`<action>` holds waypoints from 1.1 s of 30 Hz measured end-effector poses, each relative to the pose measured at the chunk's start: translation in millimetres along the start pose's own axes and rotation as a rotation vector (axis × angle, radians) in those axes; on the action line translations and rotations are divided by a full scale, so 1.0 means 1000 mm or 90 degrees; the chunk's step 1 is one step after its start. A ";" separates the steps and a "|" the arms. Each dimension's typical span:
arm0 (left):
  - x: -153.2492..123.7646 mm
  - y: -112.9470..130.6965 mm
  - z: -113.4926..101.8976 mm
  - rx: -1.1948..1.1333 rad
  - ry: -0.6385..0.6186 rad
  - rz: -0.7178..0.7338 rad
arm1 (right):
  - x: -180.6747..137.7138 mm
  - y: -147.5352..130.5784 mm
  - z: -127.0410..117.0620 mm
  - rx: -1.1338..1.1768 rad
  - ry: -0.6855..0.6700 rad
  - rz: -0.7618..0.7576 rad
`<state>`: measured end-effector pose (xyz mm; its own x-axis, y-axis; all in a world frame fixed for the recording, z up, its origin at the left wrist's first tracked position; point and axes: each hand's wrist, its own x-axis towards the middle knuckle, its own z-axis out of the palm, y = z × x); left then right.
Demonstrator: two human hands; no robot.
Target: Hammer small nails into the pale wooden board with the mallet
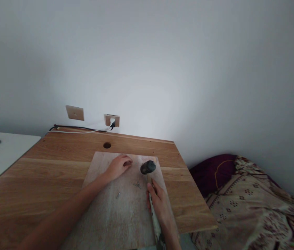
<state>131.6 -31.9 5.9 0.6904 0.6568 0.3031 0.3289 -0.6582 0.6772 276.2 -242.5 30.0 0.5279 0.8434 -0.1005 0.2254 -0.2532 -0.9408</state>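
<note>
A pale wooden board (105, 215) lies on a wooden desk (58, 166). My right hand (160, 205) is wrapped round the handle of a hammer (148, 167), whose dark head hovers near the board's far right corner. My left hand (118, 166) rests at the board's far edge, fingers curled in a pinch on something small that I cannot make out. Several small nails (137, 184) lie loose on the board between the hands, and one nail (117, 196) lies apart, closer to me.
A round cable hole (107, 145) pierces the desk near the wall. Wall sockets (112, 120) with a plugged cable sit behind. A white table (3, 152) adjoins on the left. To the right, a bed with a patterned blanket (253, 208) and a purple pillow (212, 173).
</note>
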 end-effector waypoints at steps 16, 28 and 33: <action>-0.002 -0.001 0.000 -0.078 0.010 -0.072 | 0.031 -0.024 0.047 -0.046 -0.105 -0.088; -0.009 0.010 -0.003 0.075 0.042 0.064 | 0.023 -0.022 0.023 0.014 -0.062 -0.067; -0.016 0.041 0.004 0.240 -0.146 0.414 | 0.010 -0.002 0.001 0.058 0.015 0.009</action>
<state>136.2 -71.0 26.4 0.9218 0.0315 0.3865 -0.0191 -0.9918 0.1265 280.5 -233.2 30.7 0.5504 0.8280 -0.1072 0.1426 -0.2197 -0.9651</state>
